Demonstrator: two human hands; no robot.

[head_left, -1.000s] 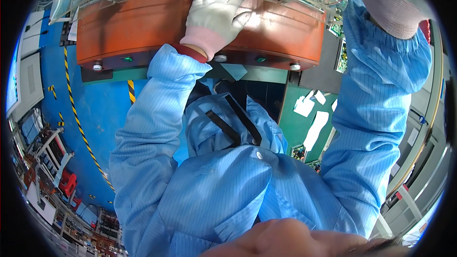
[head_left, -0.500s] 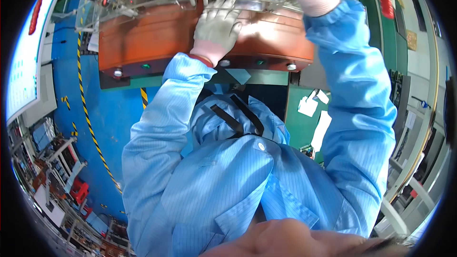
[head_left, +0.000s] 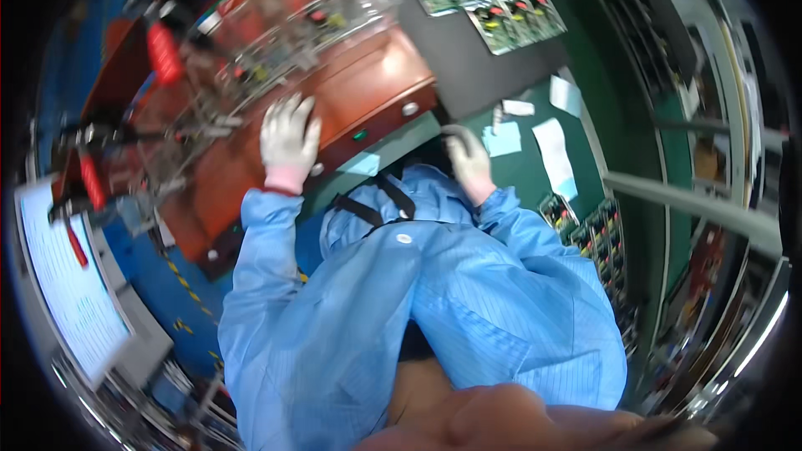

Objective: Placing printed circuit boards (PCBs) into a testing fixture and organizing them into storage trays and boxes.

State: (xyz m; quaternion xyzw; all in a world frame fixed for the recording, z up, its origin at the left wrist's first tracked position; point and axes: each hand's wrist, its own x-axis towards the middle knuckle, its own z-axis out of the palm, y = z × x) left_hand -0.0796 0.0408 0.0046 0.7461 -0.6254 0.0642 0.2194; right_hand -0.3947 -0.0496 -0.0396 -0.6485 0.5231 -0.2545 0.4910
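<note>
My left hand [head_left: 290,138], in a white glove with a pink cuff, lies on the reddish-brown sloping front of a box-like fixture [head_left: 368,75]. Its fingers are stretched out and it holds nothing. Just above it is the fixture's transparent top [head_left: 267,54] with metal parts, blurred by motion. My right hand [head_left: 469,163], gloved too, is low beside the fixture's right end, close to my body at the bench edge. Its fingers look bent and smeared; a dark patch shows at the fingertips, and whether it is something held cannot be made out.
Panels of green circuit boards [head_left: 518,21] lie on a dark mat [head_left: 476,63] at the far right. Paper slips [head_left: 554,154] rest on the green bench top. More boards [head_left: 597,238] stand at the right. Red-handled clamps [head_left: 164,54] rise at the left, near a lit screen [head_left: 75,276].
The view has swung toward the right, bringing the board panels into sight. My right hand has come down from above the fixture to the bench edge. My left hand stays on the fixture's front.
</note>
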